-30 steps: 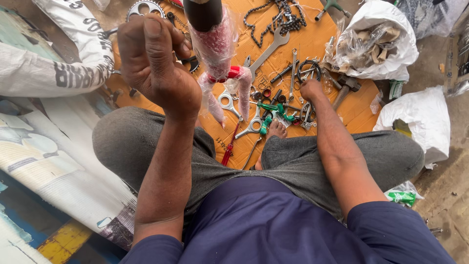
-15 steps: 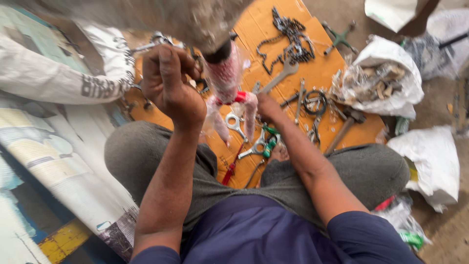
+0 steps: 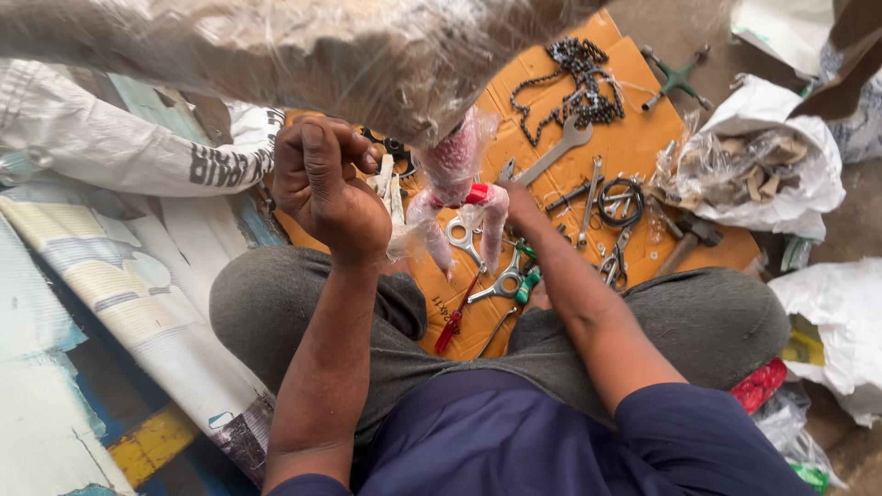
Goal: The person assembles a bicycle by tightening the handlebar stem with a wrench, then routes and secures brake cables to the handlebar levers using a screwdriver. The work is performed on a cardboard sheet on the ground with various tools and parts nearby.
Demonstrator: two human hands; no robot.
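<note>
On your orange cardboard sheet [image 3: 643, 138]: one bicycle chain [image 3: 574, 78], one large spanner [image 3: 556, 152], scissors [image 3: 464, 237], a coiled black ring [image 3: 621, 200]. Beside it: green cross wrench [image 3: 675, 78], hammer [image 3: 684, 237], white bag of scraps [image 3: 763, 161].

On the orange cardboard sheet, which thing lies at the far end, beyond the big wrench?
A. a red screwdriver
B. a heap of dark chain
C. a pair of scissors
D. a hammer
B: the heap of dark chain lies at the far end of the cardboard sheet, just beyond the head of the big wrench.
</note>
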